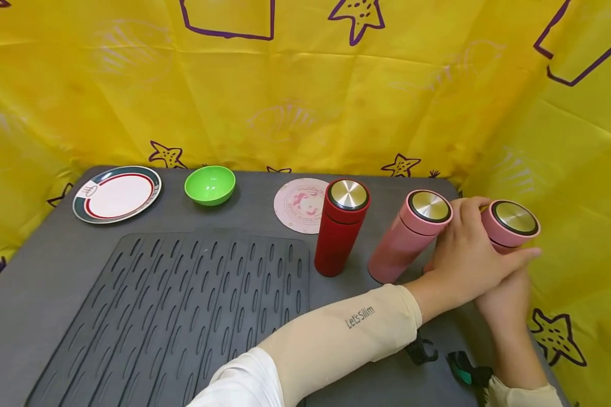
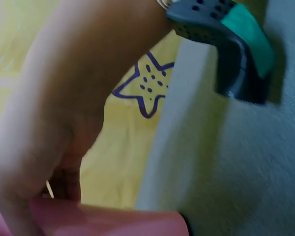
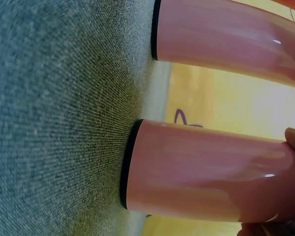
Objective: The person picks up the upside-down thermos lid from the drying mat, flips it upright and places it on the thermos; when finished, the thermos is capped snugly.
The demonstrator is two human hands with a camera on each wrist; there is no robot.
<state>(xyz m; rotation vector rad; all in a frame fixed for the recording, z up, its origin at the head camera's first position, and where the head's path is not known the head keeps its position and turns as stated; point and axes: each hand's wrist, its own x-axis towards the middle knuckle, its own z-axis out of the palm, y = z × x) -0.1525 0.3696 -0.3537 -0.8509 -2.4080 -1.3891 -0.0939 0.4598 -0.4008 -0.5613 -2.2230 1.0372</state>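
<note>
At the right of the head view stands a pink thermos [image 1: 513, 219] with a round silver-topped lid. My left hand [image 1: 463, 254] holds it just below the lid, thumb stretched out towards the right. Lower down, my right hand [image 1: 506, 297] grips the same thermos, partly hidden under the left. The left wrist view has the right forearm and fingers against the pink body [image 2: 118, 221]. In the right wrist view the thermos's black base [image 3: 130, 167] is at the grey table. A second pink thermos [image 1: 407, 240] stands close to the left of my hands.
Left of these stands a red thermos [image 1: 338, 237], near a pink round mat [image 1: 292, 206]. A green bowl [image 1: 210, 185] and a rimmed plate [image 1: 117, 195] sit at the back left. A grey ridged mat [image 1: 193, 316] covers the front left. Yellow cloth [image 1: 305, 85] hangs behind and at the sides.
</note>
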